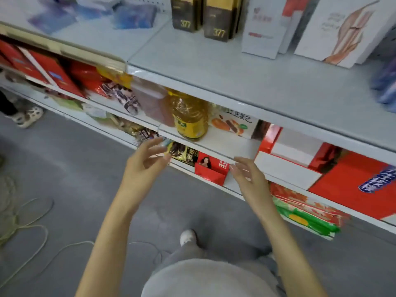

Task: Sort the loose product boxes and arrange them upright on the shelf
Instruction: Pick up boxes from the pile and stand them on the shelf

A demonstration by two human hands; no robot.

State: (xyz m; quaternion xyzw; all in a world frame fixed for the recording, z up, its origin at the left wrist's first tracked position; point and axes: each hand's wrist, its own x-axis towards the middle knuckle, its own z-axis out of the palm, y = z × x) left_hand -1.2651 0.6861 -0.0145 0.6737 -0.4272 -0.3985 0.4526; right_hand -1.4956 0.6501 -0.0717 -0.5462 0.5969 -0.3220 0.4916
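Note:
My left hand (pixel 145 166) and my right hand (pixel 248 176) hover empty in front of the lower shelves, fingers spread, palms facing each other. On the top shelf (pixel 192 67) two black-and-gold boxes (pixel 186 13) marked 377 stand upright. To their right stand white boxes (pixel 263 28), one showing a leg drawing (pixel 336 28). Loose blue and purple boxes (pixel 135 17) lie flat at the top left, blurred. More blue packs (pixel 385 82) sit at the right edge.
The middle shelf holds a yellow oil bottle (pixel 190 116), a snack box (pixel 233 125) and red boxes (pixel 351 183). Red cartons (pixel 51 71) fill the left shelves. Pale cords (pixel 27 228) trail on the grey floor. Someone's sandalled foot (pixel 27 116) shows at left.

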